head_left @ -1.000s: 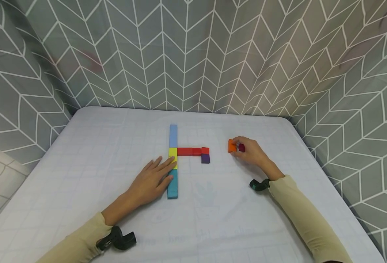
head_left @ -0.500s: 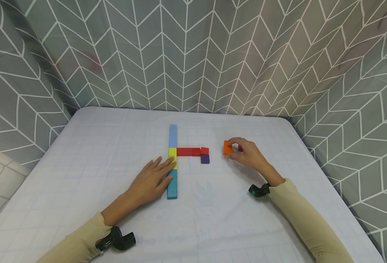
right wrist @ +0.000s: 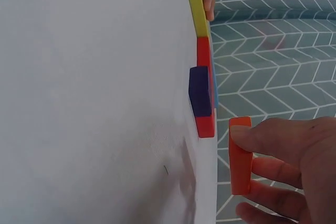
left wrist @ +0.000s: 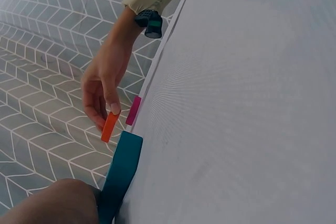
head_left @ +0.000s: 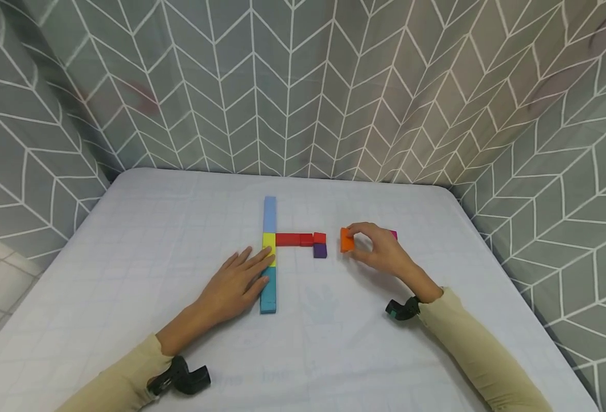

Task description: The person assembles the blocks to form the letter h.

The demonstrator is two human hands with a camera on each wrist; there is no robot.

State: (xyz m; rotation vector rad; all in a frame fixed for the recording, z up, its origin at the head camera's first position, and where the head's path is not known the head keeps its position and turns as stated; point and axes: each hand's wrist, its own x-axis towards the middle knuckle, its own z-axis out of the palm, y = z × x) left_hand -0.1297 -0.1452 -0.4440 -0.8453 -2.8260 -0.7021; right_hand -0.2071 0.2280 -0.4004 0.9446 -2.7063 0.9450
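Observation:
My right hand point(head_left: 382, 252) pinches an orange block point(head_left: 347, 240) between thumb and fingers, held above the table in both wrist views. To its left, a purple block point(head_left: 320, 251) lies against the near side of a red cube point(head_left: 320, 237). Red blocks point(head_left: 288, 240) run from there to a vertical column made of a light blue block point(head_left: 269, 214), a yellow section point(head_left: 269, 239) and a teal section point(head_left: 268, 294). My left hand point(head_left: 233, 286) rests with spread fingers on the yellow section, its thumb at the teal one. Part of the column is hidden under that hand.
A magenta block point(left wrist: 133, 111) lies on the table behind the right hand, mostly hidden in the head view. The white-covered table point(head_left: 153, 229) ends at a patterned grey curtain point(head_left: 282, 86) at the back and sides.
My right hand has moved left and slightly nearer with the orange block, towards the red and purple blocks. The magenta block now shows behind it. The left hand stays put.

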